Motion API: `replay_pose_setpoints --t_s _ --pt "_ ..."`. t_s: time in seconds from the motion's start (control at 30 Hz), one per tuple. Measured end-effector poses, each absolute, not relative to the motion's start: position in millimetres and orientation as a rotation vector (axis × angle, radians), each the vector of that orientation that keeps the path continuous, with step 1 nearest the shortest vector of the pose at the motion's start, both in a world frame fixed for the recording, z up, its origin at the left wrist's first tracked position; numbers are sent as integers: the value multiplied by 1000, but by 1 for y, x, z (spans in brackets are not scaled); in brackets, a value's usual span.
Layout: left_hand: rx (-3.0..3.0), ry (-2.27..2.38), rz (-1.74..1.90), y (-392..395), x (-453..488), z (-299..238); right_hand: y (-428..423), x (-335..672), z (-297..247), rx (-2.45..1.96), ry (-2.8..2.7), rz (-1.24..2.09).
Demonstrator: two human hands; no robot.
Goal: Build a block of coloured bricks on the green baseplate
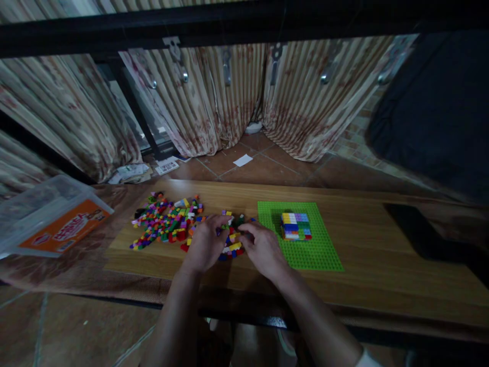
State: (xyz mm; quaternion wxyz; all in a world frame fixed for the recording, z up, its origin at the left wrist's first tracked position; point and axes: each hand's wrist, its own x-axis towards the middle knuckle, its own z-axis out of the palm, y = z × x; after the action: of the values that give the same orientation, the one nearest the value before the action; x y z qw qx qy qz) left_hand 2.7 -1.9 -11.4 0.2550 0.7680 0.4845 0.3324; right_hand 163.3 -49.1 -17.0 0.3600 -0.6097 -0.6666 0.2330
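Two bare hands work close together near the middle of the frame, over a small cluster of toy bricks (234, 246) in yellow, red, blue and other colours. The left hand (206, 245) bends its fingers down at the cluster's left side, beside a small dark brick; whether it grips that piece, I cannot tell. The right hand (264, 248) reaches in from the other side, thumb and forefinger bent with only a narrow gap at the tips, near a yellow brick; whether anything is pinched there is too small to tell.

Left of the hands, a larger brick pile (164, 224) of many colours spreads over the wooden board (362, 229). Just right of centre lies a bright green baseplate (311, 257), and on its upper part sits a compact brick block (296, 226) with white, yellow, blue, green and red pieces showing.

At the left edge of the frame stands a clear plastic box (66, 188) with an orange label (66, 227). A flat black object (416, 229) lies at the right of the board. Striped curtains (301, 97) fill the upper frame, and below them a white paper (243, 160) rests on the tiled floor (206, 165).
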Motion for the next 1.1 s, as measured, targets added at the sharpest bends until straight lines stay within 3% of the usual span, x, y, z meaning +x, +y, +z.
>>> replay_pose_setpoints --t_s 0.47,0.63,1.1 --pt "2110 1255 888 -7 11 -5 -48 169 -15 -1521 -1529 742" --pt "2136 1424 799 -3 -8 3 -50 177 -16 -1584 -1646 655" --pt "2106 1365 701 -2 -15 -8 -54 166 -21 -1520 -2022 640"
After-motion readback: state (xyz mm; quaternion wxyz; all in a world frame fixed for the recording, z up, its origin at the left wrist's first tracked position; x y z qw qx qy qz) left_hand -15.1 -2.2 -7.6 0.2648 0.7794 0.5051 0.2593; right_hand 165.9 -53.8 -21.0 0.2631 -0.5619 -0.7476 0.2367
